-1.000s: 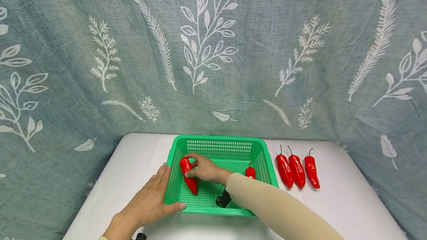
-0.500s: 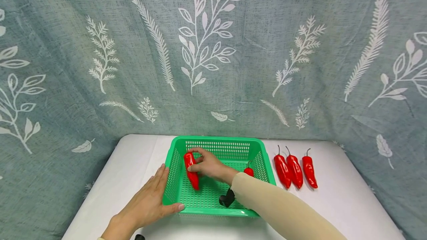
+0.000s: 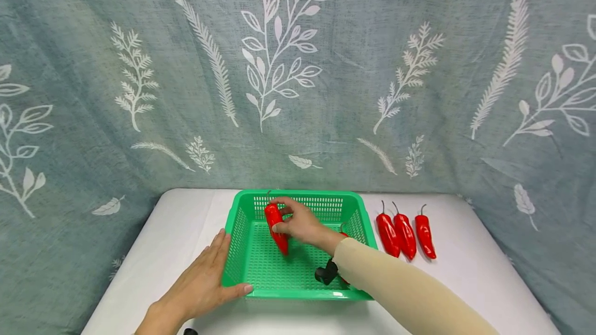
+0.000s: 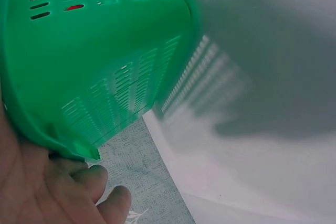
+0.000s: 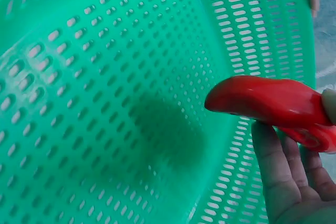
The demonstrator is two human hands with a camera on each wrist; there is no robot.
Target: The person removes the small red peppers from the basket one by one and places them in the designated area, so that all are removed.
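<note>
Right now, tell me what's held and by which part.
The right hand holds at least one red pepper by its body, leaving the tip free; the left hand merely rests against the green basket.

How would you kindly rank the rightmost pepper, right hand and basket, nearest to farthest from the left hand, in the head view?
1. Basket, touching the left hand.
2. Right hand, over the basket.
3. Rightmost pepper, on the table, right of the basket.

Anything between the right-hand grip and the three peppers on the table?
Yes: the green basket's right wall stands between the right-hand grip holding a red pepper and those three peppers. The grip would probably need to rise over it. A pepper mostly hidden by the sleeve lies near that wall.
</note>
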